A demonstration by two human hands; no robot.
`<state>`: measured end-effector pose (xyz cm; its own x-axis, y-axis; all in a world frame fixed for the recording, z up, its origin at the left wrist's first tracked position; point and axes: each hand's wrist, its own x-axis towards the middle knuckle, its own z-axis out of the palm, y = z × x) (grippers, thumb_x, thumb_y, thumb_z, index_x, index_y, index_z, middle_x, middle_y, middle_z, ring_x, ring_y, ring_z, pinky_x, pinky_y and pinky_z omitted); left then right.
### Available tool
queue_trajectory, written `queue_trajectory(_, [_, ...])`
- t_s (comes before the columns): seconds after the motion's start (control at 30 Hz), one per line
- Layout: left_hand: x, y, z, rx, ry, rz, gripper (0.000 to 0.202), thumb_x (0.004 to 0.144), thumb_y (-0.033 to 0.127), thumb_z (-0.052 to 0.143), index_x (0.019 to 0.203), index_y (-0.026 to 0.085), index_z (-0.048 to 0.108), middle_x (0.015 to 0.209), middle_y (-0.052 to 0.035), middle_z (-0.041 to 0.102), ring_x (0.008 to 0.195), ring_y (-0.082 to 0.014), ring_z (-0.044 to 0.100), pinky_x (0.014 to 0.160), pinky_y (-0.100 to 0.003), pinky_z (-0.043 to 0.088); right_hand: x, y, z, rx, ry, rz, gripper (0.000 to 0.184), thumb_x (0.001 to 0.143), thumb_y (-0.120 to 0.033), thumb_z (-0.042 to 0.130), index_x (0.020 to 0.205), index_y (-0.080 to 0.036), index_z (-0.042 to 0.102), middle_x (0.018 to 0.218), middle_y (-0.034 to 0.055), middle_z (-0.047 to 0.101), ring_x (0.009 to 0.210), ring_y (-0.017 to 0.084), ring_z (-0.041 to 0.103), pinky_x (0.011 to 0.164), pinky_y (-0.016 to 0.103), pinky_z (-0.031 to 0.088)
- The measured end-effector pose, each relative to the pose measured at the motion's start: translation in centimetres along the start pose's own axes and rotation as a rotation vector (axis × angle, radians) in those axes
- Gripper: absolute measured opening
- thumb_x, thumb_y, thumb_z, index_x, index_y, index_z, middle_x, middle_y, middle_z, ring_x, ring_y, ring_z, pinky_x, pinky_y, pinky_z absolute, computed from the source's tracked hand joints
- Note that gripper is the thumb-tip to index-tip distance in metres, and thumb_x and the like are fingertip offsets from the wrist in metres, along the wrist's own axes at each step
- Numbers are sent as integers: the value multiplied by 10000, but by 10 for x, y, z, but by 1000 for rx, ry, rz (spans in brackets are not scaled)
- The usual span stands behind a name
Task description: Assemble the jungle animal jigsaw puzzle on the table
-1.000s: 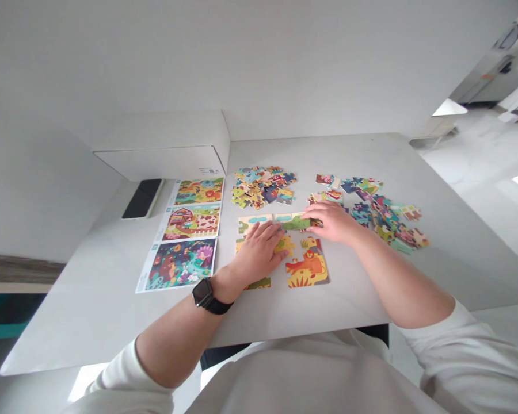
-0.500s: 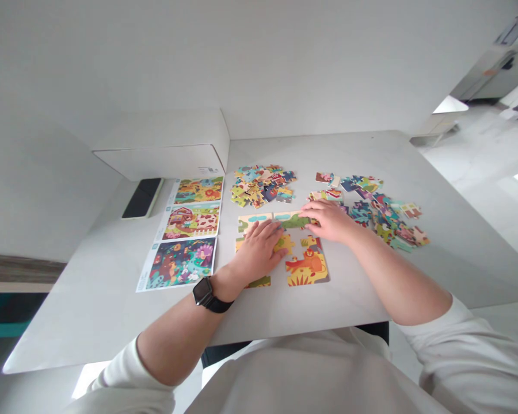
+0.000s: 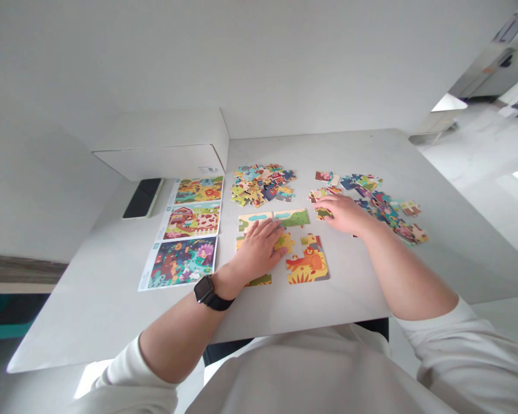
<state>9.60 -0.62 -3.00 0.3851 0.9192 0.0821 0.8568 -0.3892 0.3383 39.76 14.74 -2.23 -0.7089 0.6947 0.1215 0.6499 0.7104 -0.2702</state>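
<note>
My left hand (image 3: 259, 248) lies flat, fingers spread, on the partly joined puzzle (image 3: 304, 265) with a lion on orange ground. A joined top strip (image 3: 280, 218) with green and blue shapes lies just beyond its fingertips. My right hand (image 3: 344, 213) rests to the right of that strip, fingers curled over a small loose piece (image 3: 322, 213) at the edge of the right-hand pile of pieces (image 3: 380, 204). A black watch (image 3: 204, 292) is on my left wrist.
A second pile of loose pieces (image 3: 261, 185) lies beyond the strip. Three picture cards (image 3: 190, 230) lie in a column on the left, with a black phone (image 3: 142, 198) beside them. A white box (image 3: 164, 144) stands at the back left on the white table (image 3: 112, 310).
My right hand has left the green end of the top strip and moved right, onto a loose piece by the right pile. My left hand has stayed in place.
</note>
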Motion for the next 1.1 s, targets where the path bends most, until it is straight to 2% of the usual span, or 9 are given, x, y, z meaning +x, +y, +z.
queue_trajectory(0.23, [2,2,-2,5,-27,-10,577,1085,456,540,1585,175,605,1701,-152,530,1634,-371,407,1380,-621,259,4,-21,4,89,37,-129,456,926,-58,582,1233,-268,844,1304,90,798,1228,307,722,1136,531,546])
queue_trajectory(0.43, [2,0,0,0,-29,-12,578,1084,454,539,1605,206,588,1730,-133,499,1647,-366,389,1380,-634,250,5,-22,7,62,22,-112,517,900,-7,558,1221,-279,857,1320,72,803,1215,310,716,1124,540,543])
queue_trajectory(0.73, [3,0,-1,13,-54,-4,598,1097,452,515,1633,188,544,1762,-144,447,1668,-384,343,1369,-658,252,5,-21,11,42,55,-108,498,915,-34,566,1241,-281,851,1332,63,801,1220,309,712,1130,538,542])
queue_trajectory(0.83, [1,-7,-5,28,9,-13,541,1099,371,505,1607,191,553,1758,-144,453,1658,-367,363,1367,-632,273,4,-23,8,48,70,-112,482,929,-53,579,1267,-281,836,1326,73,794,1231,311,708,1131,540,540])
queue_trajectory(0.97, [-5,-20,-18,36,186,-80,399,1069,348,582,1443,237,660,1623,-150,583,1535,-361,507,1301,-605,393,-1,-32,-2,66,54,-113,337,968,-201,696,1267,-292,823,1258,95,784,1202,326,710,1104,539,548])
queue_trajectory(1.03, [-7,-21,-25,28,207,-86,322,1037,367,656,1335,260,713,1534,-136,629,1458,-363,559,1242,-579,463,-5,-40,-8,80,-5,-116,288,962,-276,758,1243,-291,820,1203,96,774,1163,322,717,1046,499,571])
queue_trajectory(1.1, [-11,-16,-30,22,177,-71,302,1011,373,711,1295,271,729,1474,-121,651,1398,-363,589,1200,-566,498,-11,-51,-12,92,-87,-102,307,925,-325,827,1230,-297,809,1169,86,758,1083,302,731,942,434,592])
